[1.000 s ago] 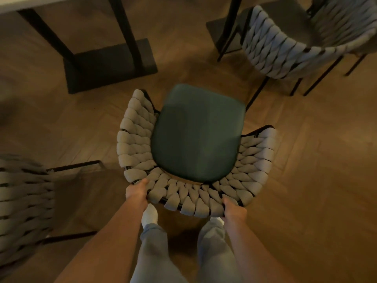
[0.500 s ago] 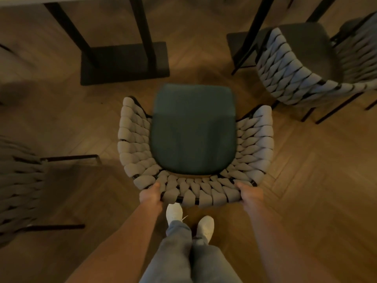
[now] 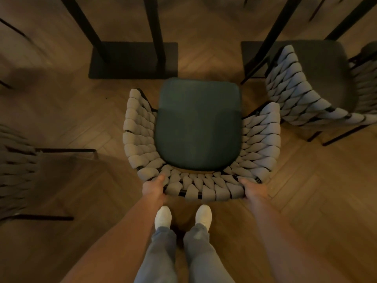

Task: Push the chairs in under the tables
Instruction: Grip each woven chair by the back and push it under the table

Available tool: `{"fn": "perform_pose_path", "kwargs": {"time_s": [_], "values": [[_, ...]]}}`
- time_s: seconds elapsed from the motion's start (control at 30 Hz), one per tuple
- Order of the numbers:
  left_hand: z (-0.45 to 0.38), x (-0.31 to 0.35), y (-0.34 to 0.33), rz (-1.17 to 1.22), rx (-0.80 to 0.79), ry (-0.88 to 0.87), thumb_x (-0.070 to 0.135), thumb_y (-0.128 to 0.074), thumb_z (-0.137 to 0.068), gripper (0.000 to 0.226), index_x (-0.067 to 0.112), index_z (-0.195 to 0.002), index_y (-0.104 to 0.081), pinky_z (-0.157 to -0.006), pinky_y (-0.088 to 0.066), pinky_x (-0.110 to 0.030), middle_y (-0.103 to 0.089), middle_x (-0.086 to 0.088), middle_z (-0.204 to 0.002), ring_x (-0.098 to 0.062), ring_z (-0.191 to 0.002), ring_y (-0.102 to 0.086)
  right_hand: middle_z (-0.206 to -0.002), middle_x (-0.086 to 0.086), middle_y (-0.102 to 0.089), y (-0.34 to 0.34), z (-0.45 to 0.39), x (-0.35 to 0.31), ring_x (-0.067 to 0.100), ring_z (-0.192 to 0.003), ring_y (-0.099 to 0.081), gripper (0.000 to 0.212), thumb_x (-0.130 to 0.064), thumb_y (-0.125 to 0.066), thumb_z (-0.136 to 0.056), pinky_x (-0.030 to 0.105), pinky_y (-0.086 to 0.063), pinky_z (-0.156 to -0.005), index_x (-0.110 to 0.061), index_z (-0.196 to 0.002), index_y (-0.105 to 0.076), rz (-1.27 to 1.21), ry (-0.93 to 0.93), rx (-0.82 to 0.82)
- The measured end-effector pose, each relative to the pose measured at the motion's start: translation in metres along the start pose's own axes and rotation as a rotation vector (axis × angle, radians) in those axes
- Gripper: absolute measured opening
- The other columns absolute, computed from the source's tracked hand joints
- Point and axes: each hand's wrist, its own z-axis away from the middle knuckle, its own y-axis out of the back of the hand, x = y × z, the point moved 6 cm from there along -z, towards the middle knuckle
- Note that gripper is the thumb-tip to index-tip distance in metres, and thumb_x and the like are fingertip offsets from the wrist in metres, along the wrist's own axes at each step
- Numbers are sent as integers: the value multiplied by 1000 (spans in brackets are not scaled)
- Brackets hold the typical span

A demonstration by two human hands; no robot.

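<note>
Mid-push on the grey woven-strap armchair with the dark green seat cushion (image 3: 199, 127). Your left hand (image 3: 153, 187) and right hand (image 3: 254, 189) each grip the top rim of its backrest, thumbs over the weave; the remaining fingers curl behind, out of sight. Chair stands on the wooden herringbone floor (image 3: 306, 190), its front edge just short of the black flat table base plate (image 3: 132, 60). Table top isn't in view. Next, I'd say: push straight ahead, steering between the black table legs (image 3: 157, 33) and the neighbouring grey woven chair (image 3: 302, 92) to your right.
</note>
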Motion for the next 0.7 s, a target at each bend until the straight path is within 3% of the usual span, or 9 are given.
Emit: {"fn": "perform_pose_path", "kwargs": {"time_s": [0.1, 0.2, 0.27, 0.3, 0.37, 0.43, 0.5, 0.6, 0.7], "values": [[4, 0, 3, -84, -29, -31, 34, -75, -93, 34, 10, -112, -59, -98, -57, -53, -67, -11, -112, -31, -105, -68, -107, 12, -64, 6, 7, -7, 29, -96, -63, 64, -44, -82, -80, 44, -57, -86, -4, -123, -58, 122, 50, 19], [18, 2, 11, -272, 15, -106, 43, -78, -88, 50, 10, -122, -60, -88, -60, -46, -69, -13, -116, -28, -100, -70, -103, 14, -65, 14, 27, -14, 30, -91, -62, 60, -50, -71, -90, 36, -49, -72, 1, -119, -57, 364, 154, 89], [35, 9, 13, -447, 110, -232, 41, -74, -91, 68, 8, -144, -46, -93, -56, -43, -59, -17, -139, -30, -115, -64, -111, 16, -65, 17, 49, -16, 31, -100, -64, 56, -46, -62, -97, 36, -49, -73, 0, -127, -53, 435, 243, 124], [46, 12, 11, -492, 137, -303, 39, -73, -93, 85, 9, -158, -27, -103, -52, -47, -44, -18, -155, -34, -132, -54, -120, 18, -63, 16, 58, -14, 32, -107, -63, 58, -44, -60, -99, 38, -51, -78, 0, -134, -48, 454, 292, 132], [66, 18, 5, -597, 138, -475, 39, -71, -95, 105, 14, -164, 3, -119, -34, -51, -9, -12, -171, -36, -154, -23, -151, 20, -44, 11, 76, -8, 33, -129, -53, 71, -42, -61, -98, 45, -52, -98, -5, -151, -32, 492, 415, 96], [76, 19, -6, -861, 109, -674, 50, -65, -95, 103, 16, -165, 2, -124, -17, -49, 5, -10, -172, -33, -158, -1, -168, 15, -11, 1, 92, -3, 36, -147, -32, 80, -47, -59, -97, 49, -43, -112, -15, -159, -22, 615, 567, 56], [76, 16, -18, -1208, 80, -868, 65, -55, -95, 96, 18, -165, -10, -124, 3, -46, 4, -9, -173, -30, -158, 10, -170, 11, 1, -11, 100, 1, 33, -156, -3, 79, -59, -53, -96, 47, -22, -121, -18, -158, -26, 831, 718, 7], [62, 7, -31, -1699, -101, -955, 76, -40, -94, 88, 22, -162, -25, -124, 14, -48, -16, -4, -171, -24, -159, -2, -169, 7, -17, -34, 100, 3, 27, -156, 6, 85, -74, -46, -91, 45, 7, -120, -20, -156, -34, 1138, 917, -116], [47, 7, -33, -1963, -178, -983, 65, -47, -99, 76, 26, -161, -27, -129, -1, -49, -30, -2, -166, -23, -156, -19, -154, 3, -46, -47, 90, -5, 28, -152, -25, 81, -75, -55, -86, 50, 5, -122, -23, -147, -46, 1325, 1054, -156]]}}
